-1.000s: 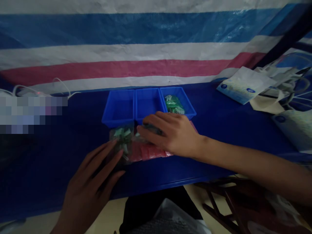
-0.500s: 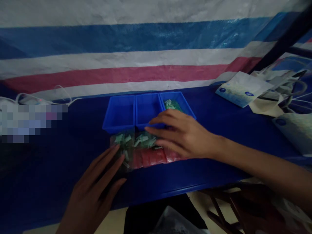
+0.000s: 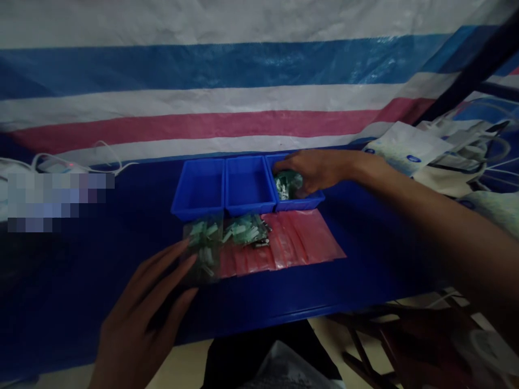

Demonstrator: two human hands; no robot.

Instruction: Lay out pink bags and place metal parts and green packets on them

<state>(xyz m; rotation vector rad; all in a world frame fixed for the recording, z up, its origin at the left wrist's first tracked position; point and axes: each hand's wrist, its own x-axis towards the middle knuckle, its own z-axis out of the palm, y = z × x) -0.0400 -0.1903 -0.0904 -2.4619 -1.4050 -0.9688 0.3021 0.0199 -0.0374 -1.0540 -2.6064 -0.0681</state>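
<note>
Three blue bins stand side by side: a left bin, a middle bin and a right bin. My right hand reaches into the right bin with bent fingers around a green packet; its fingertips are partly hidden. In front of the bins lies an overlapping row of red plastic bags. Clear packets with green and white pieces rest on the row's left part. My left hand, fingers spread, touches the left edge of a clear bag at the row's left end.
White cables and a power strip lie at the back left, beside a pixelated patch. Printed white packages and more cables are at the right. A striped sheet hangs behind the blue table. A dark stool is below right.
My right hand has moved up and right, from over the red bags into the right bin, uncovering the bags. My left hand has shifted slightly left and stays spread.
</note>
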